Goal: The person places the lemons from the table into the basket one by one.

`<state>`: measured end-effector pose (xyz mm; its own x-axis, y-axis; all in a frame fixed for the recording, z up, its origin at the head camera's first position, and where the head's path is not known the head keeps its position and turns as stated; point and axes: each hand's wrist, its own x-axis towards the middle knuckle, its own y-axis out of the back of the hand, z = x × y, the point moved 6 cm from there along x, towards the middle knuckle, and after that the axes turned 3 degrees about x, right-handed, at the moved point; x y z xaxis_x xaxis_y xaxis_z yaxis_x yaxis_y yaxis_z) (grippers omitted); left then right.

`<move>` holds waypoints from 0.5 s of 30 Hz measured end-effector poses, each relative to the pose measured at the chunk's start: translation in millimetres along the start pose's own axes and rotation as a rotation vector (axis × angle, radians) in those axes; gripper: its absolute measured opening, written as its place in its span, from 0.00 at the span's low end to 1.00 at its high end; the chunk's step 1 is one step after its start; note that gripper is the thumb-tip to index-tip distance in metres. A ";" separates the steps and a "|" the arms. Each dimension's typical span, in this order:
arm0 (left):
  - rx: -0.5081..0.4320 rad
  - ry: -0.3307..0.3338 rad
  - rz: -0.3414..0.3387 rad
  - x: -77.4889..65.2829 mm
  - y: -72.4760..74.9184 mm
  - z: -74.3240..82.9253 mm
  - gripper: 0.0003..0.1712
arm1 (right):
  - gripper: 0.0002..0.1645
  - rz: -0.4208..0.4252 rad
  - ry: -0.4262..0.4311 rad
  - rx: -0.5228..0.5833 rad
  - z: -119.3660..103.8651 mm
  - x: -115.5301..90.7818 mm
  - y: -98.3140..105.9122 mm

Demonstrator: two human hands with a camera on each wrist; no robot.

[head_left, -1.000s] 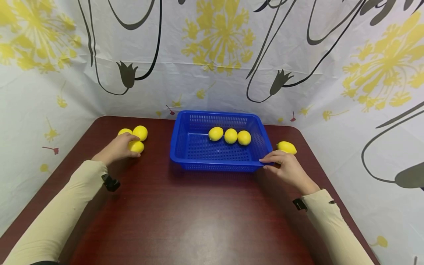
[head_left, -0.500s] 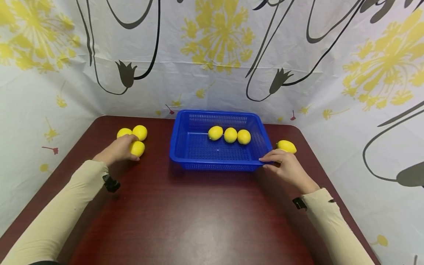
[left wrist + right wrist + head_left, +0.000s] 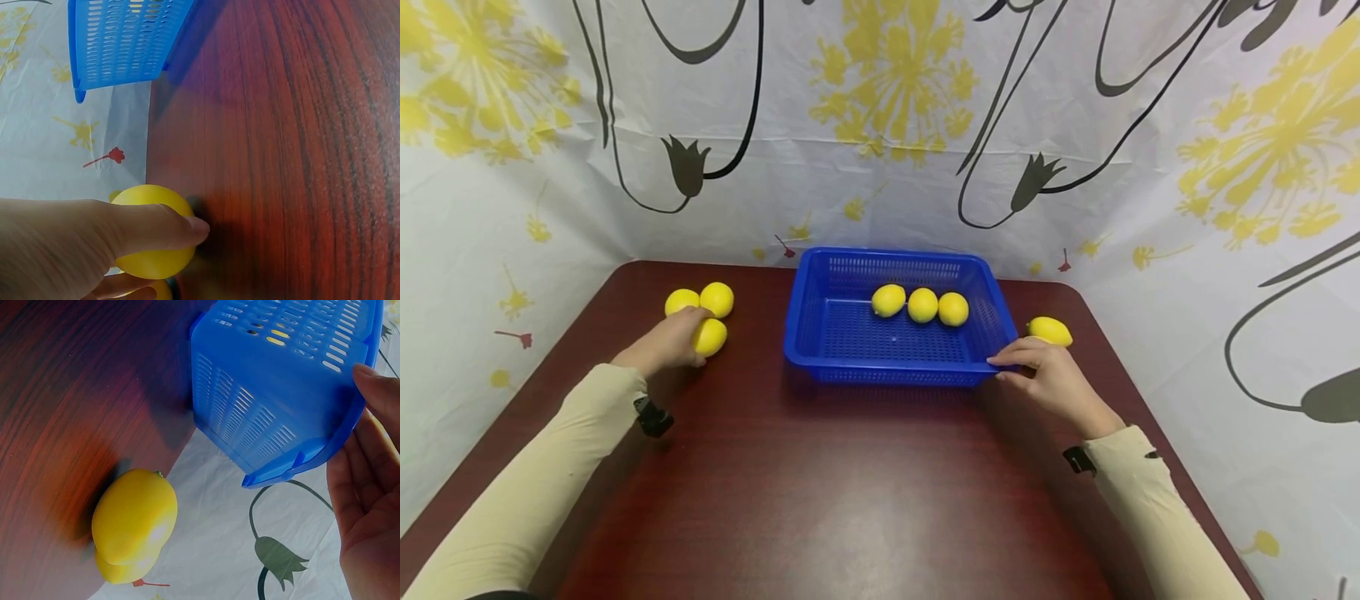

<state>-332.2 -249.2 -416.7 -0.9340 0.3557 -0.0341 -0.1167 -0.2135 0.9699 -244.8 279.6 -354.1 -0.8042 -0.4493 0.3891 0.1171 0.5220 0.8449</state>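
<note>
My left hand (image 3: 666, 343) is at the far left of the table, curled round a yellow lemon (image 3: 710, 337). In the left wrist view the thumb lies across this lemon (image 3: 159, 262), and the fingers are partly hidden beneath it. Two more lemons touch or sit close behind: one lemon (image 3: 682, 302) by the knuckles, another lemon (image 3: 717, 300) just beyond. With thumb and fingers, my right hand (image 3: 1051, 379) pinches the near right corner of a blue perforated plastic basket (image 3: 895, 367). Three lemons (image 3: 922, 306) lie in a row inside it.
Beyond my right hand, beside the basket, a lemon (image 3: 1049, 332) lies on the table, with a second lemon (image 3: 122, 570) partly hidden behind it in the right wrist view. The dark red wooden table (image 3: 850, 483) ends at a patterned white cloth (image 3: 880, 192) at the back and sides.
The left thumb has drawn back a little round the near side of the lemon, which shows more of its surface. My right hand and the basket have stayed in place.
</note>
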 end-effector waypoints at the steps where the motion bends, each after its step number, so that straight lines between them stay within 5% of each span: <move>1: -0.008 0.002 -0.004 0.0 -0.8 -0.1 0.45 | 0.16 0.000 -0.001 0.001 0.0 0.0 0.0; 15: 0.016 0.044 -0.021 -3.4 -4.4 5.2 0.42 | 0.16 0.010 0.014 0.005 -1.4 0.3 0.2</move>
<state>-326.8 -244.7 -419.6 -0.9455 0.3193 -0.0644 -0.1309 -0.1914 0.9727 -244.2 278.6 -353.3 -0.7951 -0.4539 0.4023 0.1219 0.5301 0.8391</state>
